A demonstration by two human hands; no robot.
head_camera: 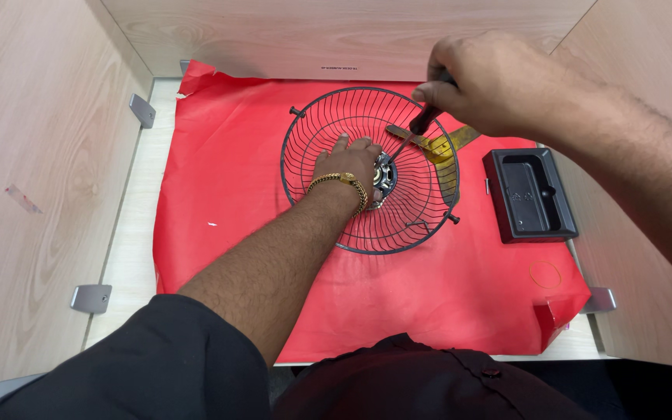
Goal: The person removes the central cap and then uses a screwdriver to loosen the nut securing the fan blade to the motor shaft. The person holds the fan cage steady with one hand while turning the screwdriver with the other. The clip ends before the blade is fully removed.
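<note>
pale wood-grain walls [33, 171] around a light tabletop [135, 257] with metal corner brackets [91, 297]

A single head-worn camera provided the only view. It looked steeply downward and slightly forward from above the person's chest, at close arm's-reach range. The frame covered a red sheet [235, 194] on a light work surface enclosed by wooden walls [33, 155] at left, rear and right. No second view was available, so nothing overlapped.
</note>
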